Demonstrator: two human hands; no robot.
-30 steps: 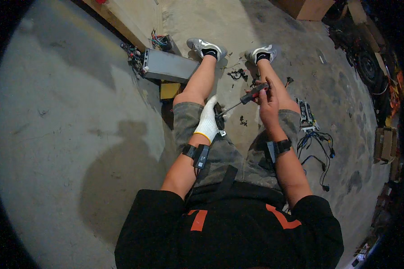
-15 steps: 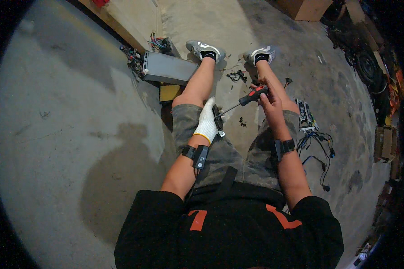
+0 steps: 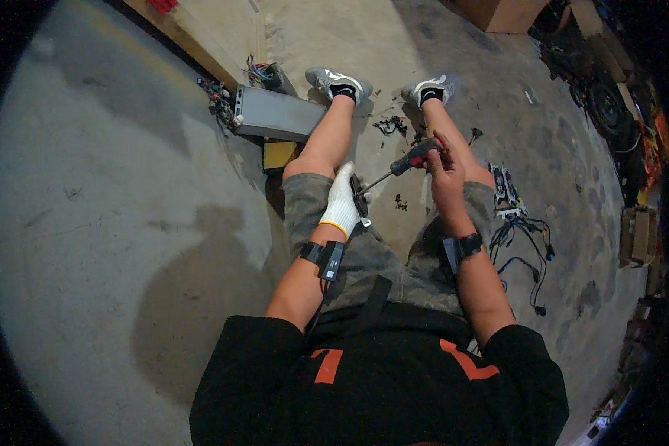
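Note:
My left hand (image 3: pixel 340 201), in a white knit glove, is closed around a small dark part (image 3: pixel 360 195) above my left thigh. The glove hides most of that part, so its kind is unclear. My right hand (image 3: pixel 447 177) is bare and grips the black-and-red handle of a screwdriver (image 3: pixel 410 158). Its metal shaft slants down to the left, and the tip meets the dark part in the glove. A small pale piece (image 3: pixel 365 222) shows below the glove.
Left of my leg lies a grey metal case (image 3: pixel 279 111) near a yellow block (image 3: pixel 279 154). Small black pieces (image 3: pixel 391 126) are scattered between my feet. Black cables (image 3: pixel 526 236) lie on the floor at right, below metal brackets (image 3: pixel 504 186). Cardboard boxes (image 3: pixel 638 236) stand along the right.
My right hand has turned around the screwdriver handle, and the wrist has rolled with it. The handle has shifted slightly left. My left hand stays nearly still.

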